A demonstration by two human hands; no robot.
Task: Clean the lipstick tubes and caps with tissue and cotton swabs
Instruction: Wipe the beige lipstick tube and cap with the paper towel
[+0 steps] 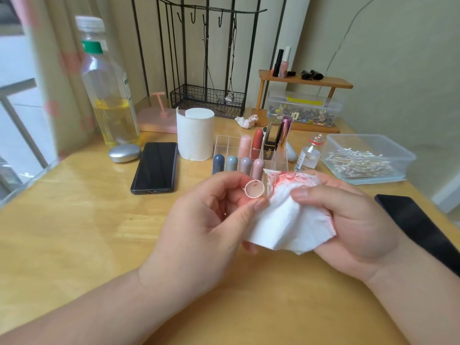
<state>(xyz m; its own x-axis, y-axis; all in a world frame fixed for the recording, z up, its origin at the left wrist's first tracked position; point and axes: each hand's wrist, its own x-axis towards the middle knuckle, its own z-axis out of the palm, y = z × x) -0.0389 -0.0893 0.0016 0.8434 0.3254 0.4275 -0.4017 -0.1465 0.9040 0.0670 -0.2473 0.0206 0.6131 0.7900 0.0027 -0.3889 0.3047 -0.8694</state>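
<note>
Wooden desk (74, 220) against cream walls, with a curtained window off to the left. Just above the middle of the desk, the left hand (206, 215) pinches a lipstick cap (254, 189) between thumb and curled fingers. The cap's open mouth faces back toward the person, and its long axis runs away toward the far side of the desk. Its rim is pale, almost white, and the inside is pinkish with a small red smear.

A white tissue (286, 220) touches the cap's right side. It is blotched red along its top edge and clean lower down. The right hand (348, 220) grips it, fingers curled underneath and thumb pressed on top.

Just behind the hands a clear organizer (224, 145) holds lipsticks (257, 143) upright, with four rounded caps in its front row. To its left stand a tissue roll (196, 134) and a phone (155, 168) lying flat. To its right are a small glass bottle (308, 155) and a plastic box (398, 150) of cotton swabs (358, 164).
</note>
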